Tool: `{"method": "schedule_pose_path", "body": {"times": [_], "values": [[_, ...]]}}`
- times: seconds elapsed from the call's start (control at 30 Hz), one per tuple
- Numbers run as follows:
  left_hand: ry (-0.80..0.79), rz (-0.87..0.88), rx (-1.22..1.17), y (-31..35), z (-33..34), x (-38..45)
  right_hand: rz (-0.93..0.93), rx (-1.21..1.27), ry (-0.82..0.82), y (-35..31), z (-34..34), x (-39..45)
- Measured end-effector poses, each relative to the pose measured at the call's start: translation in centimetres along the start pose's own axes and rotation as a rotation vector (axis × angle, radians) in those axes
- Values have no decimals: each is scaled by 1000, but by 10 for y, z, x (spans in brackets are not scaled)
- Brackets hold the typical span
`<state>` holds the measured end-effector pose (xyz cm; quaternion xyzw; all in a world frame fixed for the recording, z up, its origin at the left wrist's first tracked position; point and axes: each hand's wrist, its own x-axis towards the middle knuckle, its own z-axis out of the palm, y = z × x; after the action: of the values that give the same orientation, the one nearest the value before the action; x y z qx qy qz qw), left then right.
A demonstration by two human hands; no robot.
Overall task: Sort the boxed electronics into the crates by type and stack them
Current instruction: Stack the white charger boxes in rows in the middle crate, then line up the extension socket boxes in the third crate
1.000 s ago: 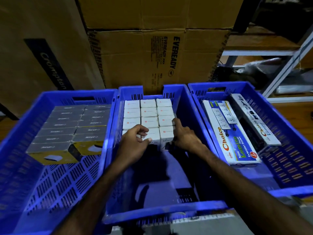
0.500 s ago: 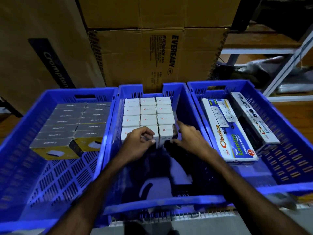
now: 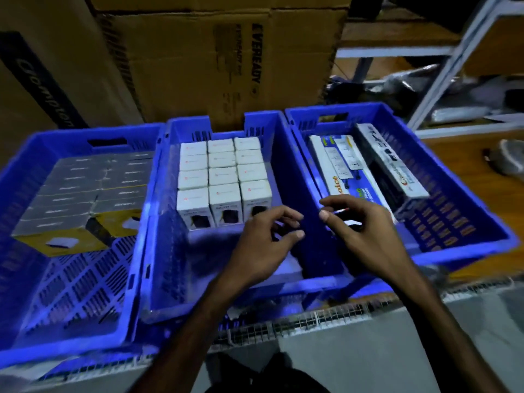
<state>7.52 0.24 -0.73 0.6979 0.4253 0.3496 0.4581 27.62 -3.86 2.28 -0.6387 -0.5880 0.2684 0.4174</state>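
Three blue crates stand side by side. The middle crate (image 3: 286,171) holds small white boxes (image 3: 224,177) packed in three neat columns at its far end. The left crate (image 3: 71,293) holds grey-topped yellow boxes (image 3: 82,194). The right crate (image 3: 465,211) holds long extension-socket boxes (image 3: 343,165). My left hand (image 3: 266,242) hovers over the middle crate just in front of the white boxes, fingers curled and apart, holding nothing. My right hand (image 3: 365,234) hangs over the wall between the middle and right crates, empty, fingers loosely bent.
Large cardboard cartons (image 3: 226,61) stand right behind the crates. A white metal rack (image 3: 442,78) with wooden shelves is at the back right. A pale object (image 3: 507,160) lies on the wooden surface right of the crates. The crates rest on a mesh-edged surface (image 3: 326,316).
Both hands have let go of the front row of white boxes and drawn back toward me and to the right. The white boxes now stand aligned and untouched.
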Motion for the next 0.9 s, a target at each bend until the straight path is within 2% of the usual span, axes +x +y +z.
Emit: {"method": "schedule_pose_path", "body": {"times": [0.17,0.4,0.63,0.8,0.9], "values": [[-44,76,-79,15,33,9,49,-80,165,5,-30,-30],[-66,65,-212,26,70,11,82,-174,259,32,-69,-44],[-21,62,-124,43,99,16,78,-219,195,73,-99,-9],[123,-27,108,59,144,48,39,-232,29,104,-123,30],[196,-116,257,63,179,71,10,-218,-17,119,-141,50]]}}
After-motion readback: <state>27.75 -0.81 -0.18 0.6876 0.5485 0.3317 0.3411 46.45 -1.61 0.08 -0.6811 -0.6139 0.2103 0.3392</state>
